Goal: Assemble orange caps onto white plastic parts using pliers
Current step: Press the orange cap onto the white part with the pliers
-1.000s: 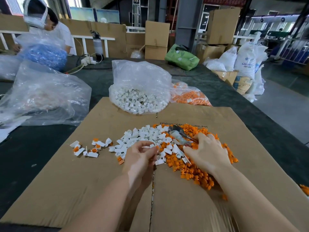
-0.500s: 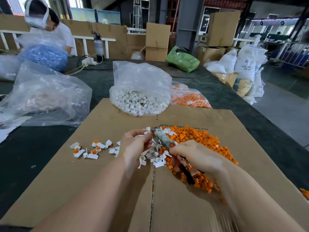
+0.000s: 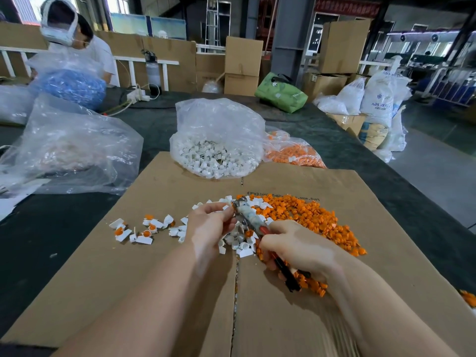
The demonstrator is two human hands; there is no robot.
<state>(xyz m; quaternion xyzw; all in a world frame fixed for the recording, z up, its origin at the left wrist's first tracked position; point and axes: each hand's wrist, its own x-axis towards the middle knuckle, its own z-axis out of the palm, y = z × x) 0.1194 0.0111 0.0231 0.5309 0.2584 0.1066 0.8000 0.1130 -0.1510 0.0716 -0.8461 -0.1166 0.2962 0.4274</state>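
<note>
Gripping pliers in right hand, pinching a white part at the nose with left hand, leaving few capped pieces on cardboard against large piles of orange caps and white parts.

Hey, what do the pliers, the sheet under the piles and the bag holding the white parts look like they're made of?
Pliers: likely steel, dull grey at the head; the handles look coated in red and black plastic or rubber, and the middle seems wrapped in pale tape.
Sheet: corrugated cardboard, matte brown, with a flap seam and printed text.
Bag: thin clear plastic film, glossy and crinkled, its contents showing through.
</note>
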